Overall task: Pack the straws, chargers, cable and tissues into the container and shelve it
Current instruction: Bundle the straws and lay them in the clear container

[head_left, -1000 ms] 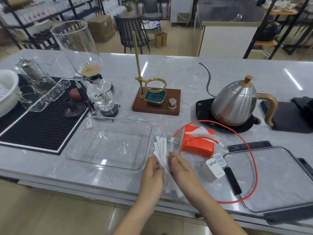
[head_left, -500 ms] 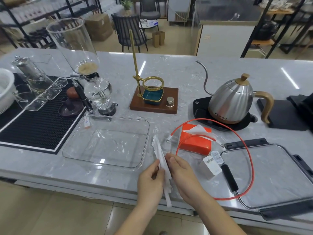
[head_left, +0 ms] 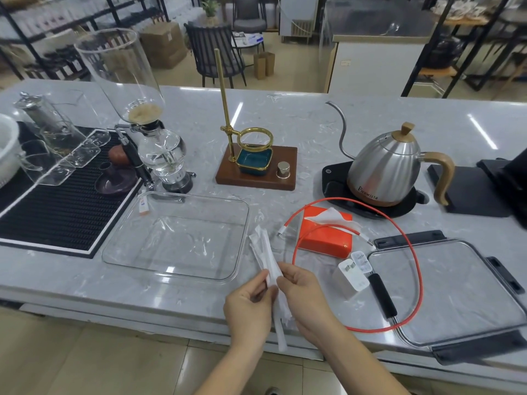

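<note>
Both bare forearms reach up from the lower edge of the view and meet near the middle. The left hand [head_left: 249, 305] shows its back to the camera, thumb and forefinger closed in a pinching grip at the fingertips. The right hand [head_left: 303, 299] lies just beside it, thumb and fingers curled inward in a matching pinch, wrist angled toward the left.
</note>
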`<state>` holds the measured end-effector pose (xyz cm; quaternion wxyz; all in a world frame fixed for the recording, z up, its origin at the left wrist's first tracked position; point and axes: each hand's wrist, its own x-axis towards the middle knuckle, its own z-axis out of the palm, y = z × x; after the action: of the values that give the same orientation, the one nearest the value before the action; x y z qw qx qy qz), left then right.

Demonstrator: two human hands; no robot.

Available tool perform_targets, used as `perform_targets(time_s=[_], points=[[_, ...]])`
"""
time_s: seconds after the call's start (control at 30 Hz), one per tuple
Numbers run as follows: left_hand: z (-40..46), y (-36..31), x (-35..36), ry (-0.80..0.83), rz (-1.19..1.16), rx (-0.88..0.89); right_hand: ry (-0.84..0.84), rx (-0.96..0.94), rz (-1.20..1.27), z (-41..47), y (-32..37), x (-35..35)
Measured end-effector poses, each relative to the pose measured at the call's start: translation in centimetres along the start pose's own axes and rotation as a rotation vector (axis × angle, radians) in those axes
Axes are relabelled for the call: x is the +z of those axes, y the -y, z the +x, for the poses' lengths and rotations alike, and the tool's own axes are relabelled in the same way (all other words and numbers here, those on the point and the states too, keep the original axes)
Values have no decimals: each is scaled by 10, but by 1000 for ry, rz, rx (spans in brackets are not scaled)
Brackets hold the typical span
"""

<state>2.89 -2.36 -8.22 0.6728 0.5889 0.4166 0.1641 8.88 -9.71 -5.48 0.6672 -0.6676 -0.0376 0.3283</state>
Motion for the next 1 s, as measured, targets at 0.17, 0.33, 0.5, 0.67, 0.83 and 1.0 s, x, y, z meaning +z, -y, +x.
perform_targets(time_s=[0.17, 0.33, 0.5, 0.67, 0.83, 1.0], points=[[-1, -2, 1, -22, -35, 4, 12, 39, 93, 1, 2, 0], [-3, -2, 1, -41, -96, -1, 19, 82, 194, -1, 3, 0], [-5, -4, 0, -54, -109, 21, 22, 78, 273, -1, 4, 0], [-5, -8, -2, -59, -94, 31, 26, 82, 294, -1, 4, -1], [-4, -14, -5, -70, -42, 48, -1, 76, 251, 0, 6, -1], [2, -16, -6, -61, -21, 43, -1, 81, 207, 0, 9, 1]])
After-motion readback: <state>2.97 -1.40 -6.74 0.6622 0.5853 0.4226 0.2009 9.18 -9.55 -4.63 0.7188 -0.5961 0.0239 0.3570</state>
